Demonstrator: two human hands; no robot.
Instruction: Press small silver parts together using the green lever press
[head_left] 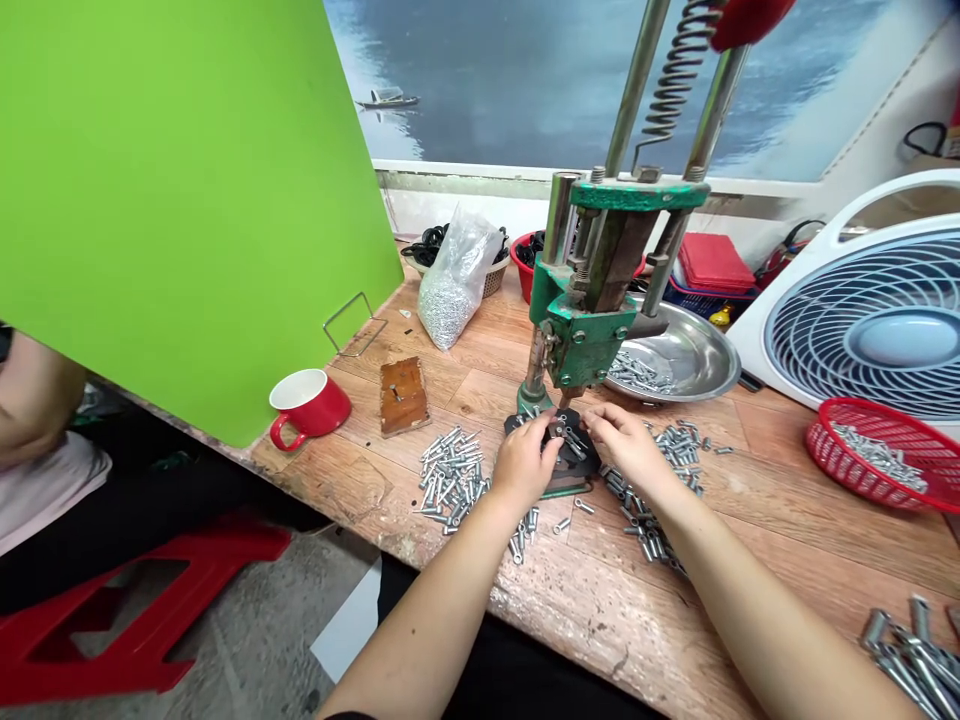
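Note:
A green hand press (pixel 592 300) stands on the wooden bench (pixel 787 540), its dark base plate (pixel 577 462) right under my hands. My left hand (pixel 525 462) rests on the left of the base plate, fingers pinched on small metal parts. My right hand (pixel 628 445) is at the plate's right side, fingers curled on small metal pieces there. Several silver metal sleeves (pixel 450 475) lie in a pile left of my left hand, and more sleeves (pixel 679 450) are scattered past my right hand.
A steel bowl (pixel 697 360) with parts sits behind the press. At the right are a red basket (pixel 877 455) of parts and a white fan (pixel 862 320). A red mug (pixel 309 405), a wooden block (pixel 403 395), a bag of small parts (pixel 456 285) and a green board (pixel 180 190) are on the left.

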